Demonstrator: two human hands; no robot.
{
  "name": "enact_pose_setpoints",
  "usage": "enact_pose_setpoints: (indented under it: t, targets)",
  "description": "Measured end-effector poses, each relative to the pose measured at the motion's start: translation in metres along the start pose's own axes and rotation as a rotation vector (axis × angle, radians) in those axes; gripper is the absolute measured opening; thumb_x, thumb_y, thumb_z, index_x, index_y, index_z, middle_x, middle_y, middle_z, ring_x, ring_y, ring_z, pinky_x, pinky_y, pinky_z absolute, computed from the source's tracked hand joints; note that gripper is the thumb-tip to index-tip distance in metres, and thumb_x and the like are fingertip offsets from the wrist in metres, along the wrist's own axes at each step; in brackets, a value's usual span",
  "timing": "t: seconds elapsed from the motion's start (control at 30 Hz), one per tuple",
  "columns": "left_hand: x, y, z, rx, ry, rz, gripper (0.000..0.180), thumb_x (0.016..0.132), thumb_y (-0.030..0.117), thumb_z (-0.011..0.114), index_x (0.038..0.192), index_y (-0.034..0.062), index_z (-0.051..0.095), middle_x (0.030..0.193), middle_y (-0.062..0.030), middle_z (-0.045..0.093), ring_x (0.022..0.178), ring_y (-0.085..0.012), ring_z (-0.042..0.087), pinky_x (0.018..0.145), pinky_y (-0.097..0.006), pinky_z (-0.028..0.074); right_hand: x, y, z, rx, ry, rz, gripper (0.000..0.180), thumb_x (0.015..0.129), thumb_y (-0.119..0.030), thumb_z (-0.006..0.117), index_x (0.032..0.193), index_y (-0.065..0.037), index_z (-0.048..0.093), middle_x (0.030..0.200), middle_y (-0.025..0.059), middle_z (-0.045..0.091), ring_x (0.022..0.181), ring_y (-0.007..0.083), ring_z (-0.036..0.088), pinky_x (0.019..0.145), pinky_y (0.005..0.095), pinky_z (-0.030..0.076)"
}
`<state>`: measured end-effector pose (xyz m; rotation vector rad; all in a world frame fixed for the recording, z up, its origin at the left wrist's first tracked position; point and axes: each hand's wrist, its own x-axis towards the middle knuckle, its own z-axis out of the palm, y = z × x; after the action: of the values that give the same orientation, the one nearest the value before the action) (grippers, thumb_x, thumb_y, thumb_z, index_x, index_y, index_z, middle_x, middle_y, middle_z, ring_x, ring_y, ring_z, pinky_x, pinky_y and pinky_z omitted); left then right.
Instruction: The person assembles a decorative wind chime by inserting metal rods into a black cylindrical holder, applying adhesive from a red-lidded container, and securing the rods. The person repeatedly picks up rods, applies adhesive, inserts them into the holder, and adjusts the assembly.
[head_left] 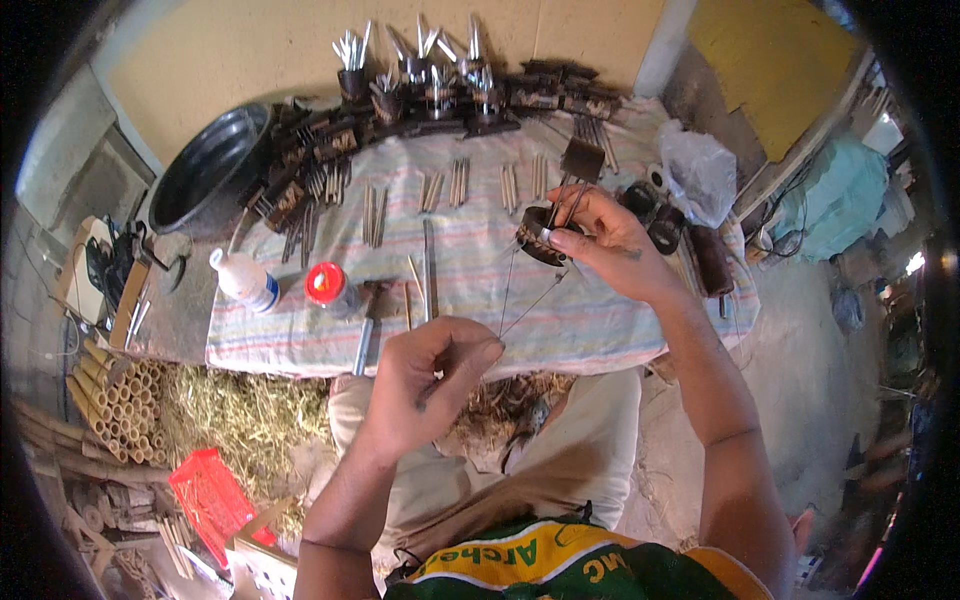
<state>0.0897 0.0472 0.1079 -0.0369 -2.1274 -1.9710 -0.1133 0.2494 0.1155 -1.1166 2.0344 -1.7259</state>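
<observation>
My right hand (612, 248) is closed on a dark ring-shaped piece (532, 238) with pale marks on its side. Thin rods rise from it to a small dark square plate (582, 160). A thin dark cord (507, 285) runs in two strands from the ring down to my left hand (432, 380), whose thumb and forefinger pinch it. Both hands are raised over the near part of the cloth-covered table (470, 275). Below and left of them lie a hammer (368, 325), thin sticks (416, 285) and a flat metal strip (429, 270).
A white bottle (245, 282) and a red-lidded jar (328, 288) stand at the left, near a black basin (215, 165). Bundles of short sticks (374, 215) lie mid-table. Dark cups with shiny pieces (440, 95) line the back. A clear plastic bag (698, 172) sits at the right.
</observation>
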Motion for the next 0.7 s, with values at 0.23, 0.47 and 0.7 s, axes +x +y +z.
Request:
enact_pose_setpoints:
  t: [0.23,0.47,0.7]
  targets:
    - [0.015,0.030,0.007,0.253,0.045,0.456,0.006,0.088,-0.003,0.071,0.092,-0.0011,0.067,0.076,-0.0069,0.066,0.062,-0.0082,0.059,0.056,-0.024,0.046,0.025,-0.060,-0.023,-0.048,0.046,-0.324,0.019,0.094,-0.010,0.070,0.109,-0.006,0.059,0.120,0.0014,0.053,0.115,0.0118,0.051,0.091,0.0287,0.050]
    - [0.035,0.066,-0.001,0.270,0.037,0.639,0.008,0.085,-0.005,0.073,0.090,-0.0011,0.068,0.080,-0.0076,0.068,0.064,-0.0096,0.062,0.058,-0.024,0.048,0.043,-0.122,-0.049,-0.182,0.040,-0.327,0.022,0.094,-0.010,0.068,0.111,-0.009,0.054,0.129,0.0069,0.055,0.117,0.0143,0.053,0.095,0.0320,0.049]
    - [0.052,0.095,-0.011,0.352,0.046,0.734,0.007,0.086,-0.004,0.072,0.091,-0.0017,0.068,0.080,-0.0081,0.068,0.062,-0.0106,0.059,0.056,-0.025,0.047,0.055,-0.156,-0.056,-0.238,0.088,-0.388,0.024,0.092,-0.018,0.071,0.110,-0.005,0.061,0.110,0.0032,0.063,0.101,0.0112,0.059,0.091,0.0286,0.049]
